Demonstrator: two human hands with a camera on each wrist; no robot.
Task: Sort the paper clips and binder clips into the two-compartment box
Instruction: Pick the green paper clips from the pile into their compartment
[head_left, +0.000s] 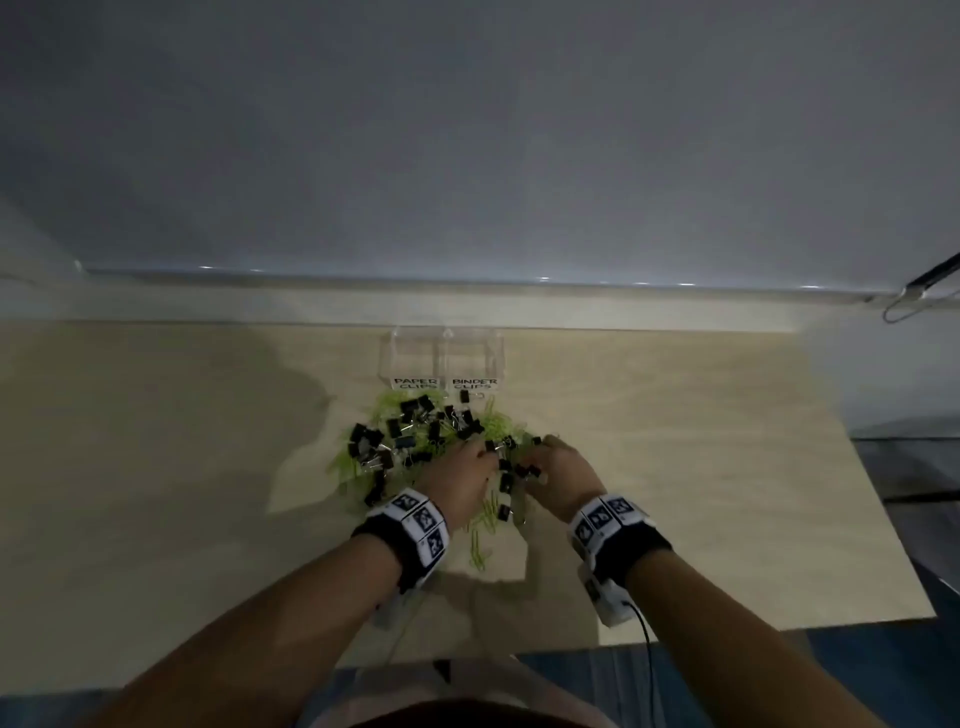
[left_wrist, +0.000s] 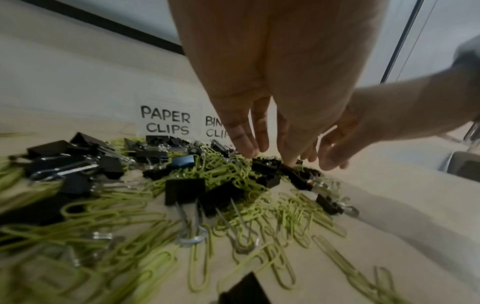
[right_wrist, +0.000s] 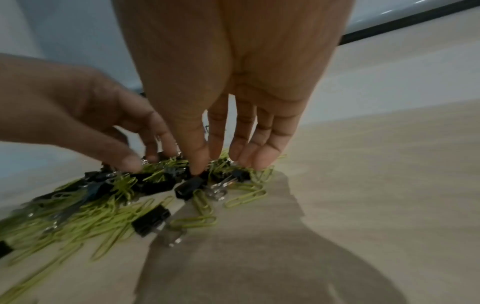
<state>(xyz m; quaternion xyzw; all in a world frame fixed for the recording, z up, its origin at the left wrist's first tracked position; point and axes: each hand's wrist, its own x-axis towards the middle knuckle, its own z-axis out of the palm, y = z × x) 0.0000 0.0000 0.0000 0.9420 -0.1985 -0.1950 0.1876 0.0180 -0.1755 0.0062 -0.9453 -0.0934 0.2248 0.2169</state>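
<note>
Amid wiry paper clips (left_wrist: 122, 207) — fingers (right_wrist: 217, 133) touch boxy black binder clips (left_wrist: 184, 193).

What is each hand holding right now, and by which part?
Nothing is clearly held. The left hand and right hand rest fingertips on the pile of clips; the right thumb touches a black binder clip.
</note>
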